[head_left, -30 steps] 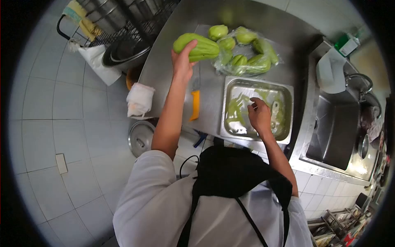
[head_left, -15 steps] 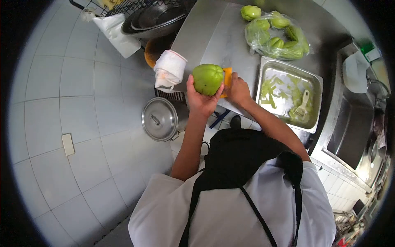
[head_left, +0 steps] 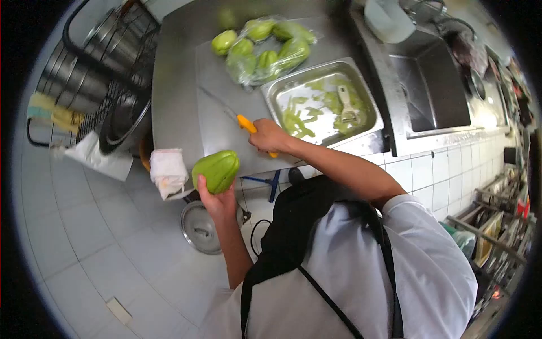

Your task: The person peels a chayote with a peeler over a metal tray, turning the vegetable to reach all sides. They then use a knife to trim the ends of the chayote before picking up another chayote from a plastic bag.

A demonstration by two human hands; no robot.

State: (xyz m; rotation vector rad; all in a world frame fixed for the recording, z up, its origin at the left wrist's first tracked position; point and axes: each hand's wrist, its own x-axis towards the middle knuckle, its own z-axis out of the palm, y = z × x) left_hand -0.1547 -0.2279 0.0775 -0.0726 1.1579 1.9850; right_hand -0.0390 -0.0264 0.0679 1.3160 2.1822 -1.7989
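A green chayote (head_left: 216,172) rests in my left hand (head_left: 217,199), fingers wrapped around its lower side, by the counter's front edge. My right hand (head_left: 267,137) is closed around the orange handle of a knife (head_left: 245,123). Its thin blade points away over the steel counter (head_left: 186,107), apart from the chayote. Right of that hand stands a steel pan (head_left: 370,131) with green peelings (head_left: 297,121) and a white-handled peeler (head_left: 345,101) in it. Farther back, several chayotes (head_left: 267,58) sit in and around a clear plastic bag (head_left: 307,40).
A rolled white cloth (head_left: 169,169) lies at the counter's left corner. Below it is a lidded steel pot (head_left: 200,227). Pans on a wire rack (head_left: 127,85) stand to the left, and a sink (head_left: 432,85) to the right.
The view has swung round to the right. My hands have moved apart, the knife's blade now shows pointing away over the counter, and the chayote is tilted sideways in my left hand.
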